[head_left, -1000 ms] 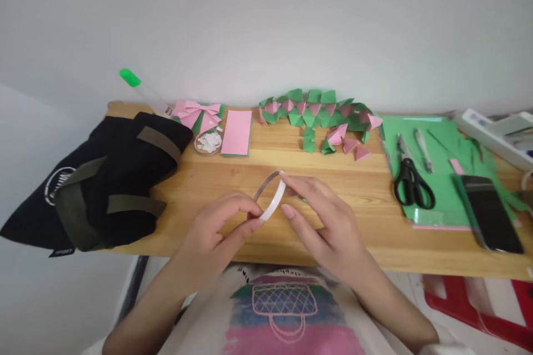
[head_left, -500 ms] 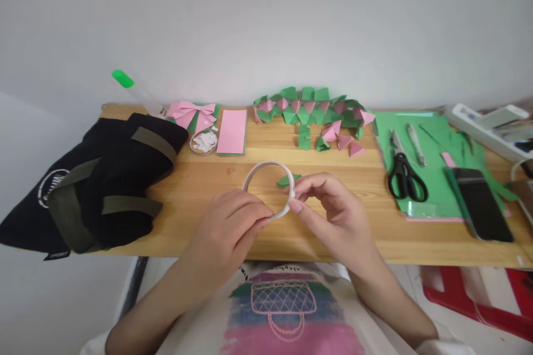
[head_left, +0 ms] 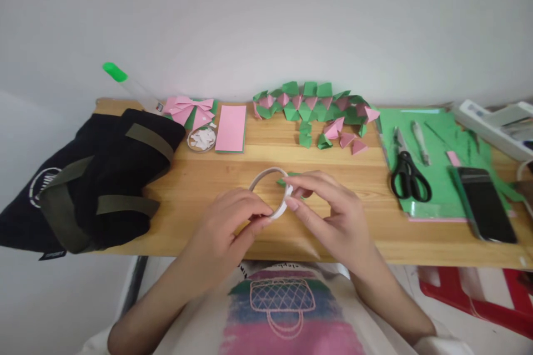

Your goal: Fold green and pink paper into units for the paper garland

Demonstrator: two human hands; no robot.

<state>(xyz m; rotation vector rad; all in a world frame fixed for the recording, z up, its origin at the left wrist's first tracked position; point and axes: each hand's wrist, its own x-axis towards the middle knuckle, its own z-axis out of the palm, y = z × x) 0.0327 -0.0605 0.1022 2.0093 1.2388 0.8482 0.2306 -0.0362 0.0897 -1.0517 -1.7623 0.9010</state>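
Note:
A thin white roll of tape (head_left: 280,210) is held tilted over the front of the wooden table. My left hand (head_left: 228,226) pinches its lower edge between thumb and fingers. On the right side of the roll, the thumb and index finger of my right hand (head_left: 335,215) are closed on its outer face. Just behind the roll lies a small folded green paper piece (head_left: 284,181), partly hidden by the roll and my right fingers.
A black bag (head_left: 112,177) covers the table's left end. Further back are a pink paper stack (head_left: 231,128), a dish of white scraps (head_left: 202,138) and a green-pink folded paper chain (head_left: 310,102). Scissors (head_left: 410,177), a cutter (head_left: 420,142) and a phone (head_left: 488,204) lie right.
The roll has turned between my hands, showing more of its outer face and a narrower opening. My right index finger has moved up along its edge. The view has shifted slightly.

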